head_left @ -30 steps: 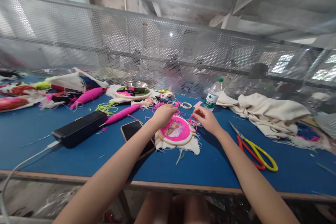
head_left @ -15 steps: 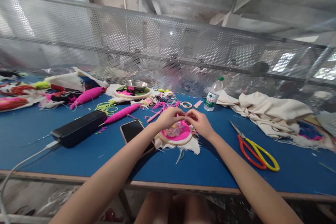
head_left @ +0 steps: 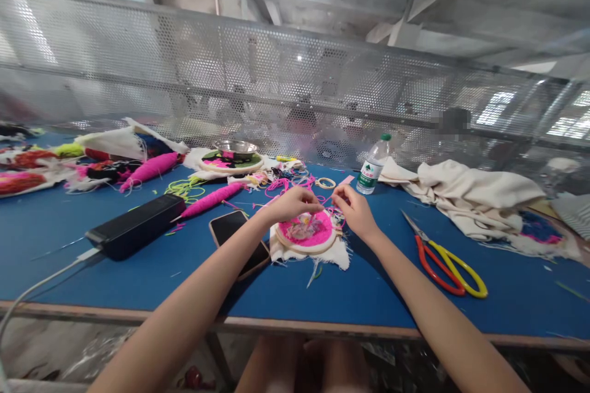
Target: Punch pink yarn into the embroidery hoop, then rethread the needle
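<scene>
A round embroidery hoop (head_left: 281, 239) lies on the blue table, with frayed white cloth (head_left: 338, 256) sticking out around it. Bright pink stitching (head_left: 325, 234) fills much of its face, around a paler multicoloured patch. Over the hoop's far part, my left hand (head_left: 298, 204) has its fingertips pinched together. My right hand (head_left: 354, 212) is closed in a pinch just beyond the hoop's right edge, a small gap from the left fingers. Whatever lies between the fingertips of either hand is too small to make out. Loose pink yarn (head_left: 281, 184) lies behind the hands.
Left of the hoop are a phone (head_left: 228, 227), a black power bank (head_left: 138, 224) and a pink yarn bundle (head_left: 212, 199). Red-and-yellow-handled scissors (head_left: 449, 264) lie to the right. A water bottle (head_left: 371, 169) and cream cloth (head_left: 479, 190) stand behind, before a perforated metal screen (head_left: 276, 92).
My hands, which met at the fingertips above the hoop, have moved apart. The left fingers are lower over the stitching, and the right hand is slightly right of them.
</scene>
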`<state>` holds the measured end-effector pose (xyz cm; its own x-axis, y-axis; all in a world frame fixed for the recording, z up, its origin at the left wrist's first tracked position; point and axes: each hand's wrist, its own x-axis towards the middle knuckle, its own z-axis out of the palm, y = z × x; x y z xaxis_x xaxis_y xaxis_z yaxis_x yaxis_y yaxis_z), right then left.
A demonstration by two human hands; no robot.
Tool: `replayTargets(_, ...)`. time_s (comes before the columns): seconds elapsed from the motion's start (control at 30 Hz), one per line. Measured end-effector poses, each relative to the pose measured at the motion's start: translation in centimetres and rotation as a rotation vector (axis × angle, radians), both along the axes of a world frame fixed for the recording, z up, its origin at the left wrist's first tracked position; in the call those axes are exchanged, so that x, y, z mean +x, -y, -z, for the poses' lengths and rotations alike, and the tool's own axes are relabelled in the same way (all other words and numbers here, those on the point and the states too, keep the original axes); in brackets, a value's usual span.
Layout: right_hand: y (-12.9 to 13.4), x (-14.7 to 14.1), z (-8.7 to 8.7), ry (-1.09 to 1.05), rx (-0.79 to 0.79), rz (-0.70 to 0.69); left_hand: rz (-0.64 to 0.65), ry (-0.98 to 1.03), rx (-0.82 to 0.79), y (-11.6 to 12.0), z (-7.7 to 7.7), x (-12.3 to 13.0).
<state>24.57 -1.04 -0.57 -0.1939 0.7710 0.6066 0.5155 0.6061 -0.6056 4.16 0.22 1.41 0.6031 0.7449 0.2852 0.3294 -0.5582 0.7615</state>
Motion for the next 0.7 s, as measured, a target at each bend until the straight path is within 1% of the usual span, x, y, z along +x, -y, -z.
replayTargets(0.1,-0.6,0.7,0.0,-0.038,0.03,0.068,0.055,-0.007,-0.101,0.2,-0.3,-0.4)
replayTargets(0.17,-1.0,1.3,-0.1,-0.06,0.053,0.124,0.09,-0.012,-0.138,0.3,-0.5,-0.6)
replayTargets(0.3,-1.6,2.6,-0.5,-0.104,0.095,0.214,0.11,-0.019,-0.181,0.5,-0.7,-0.7)
replayTargets(0.4,-2.2,3.7,-0.7,-0.14,0.117,0.265,0.107,-0.059,-0.181,0.5,-0.7,-0.8)
replayTargets(0.53,-3.3,5.6,-0.6,-0.222,0.151,0.367,0.096,-0.094,-0.133,0.0,-0.4,-1.0)
replayTargets(0.6,-4.0,6.7,-0.5,-0.271,0.171,0.425,0.091,-0.124,-0.078,-0.3,-0.2,-1.0)
replayTargets(0.63,-4.3,7.3,-0.5,-0.29,0.179,0.451,0.055,-0.171,-0.028,-0.4,-0.2,-1.1)
replayTargets(0.67,-4.5,7.9,-0.5,-0.306,0.185,0.473,-0.016,-0.236,0.034,-0.6,-0.1,-1.1)
replayTargets(0.7,-4.8,8.4,-0.4,-0.318,0.188,0.491,-0.115,-0.306,0.1,-0.7,0.0,-1.1)
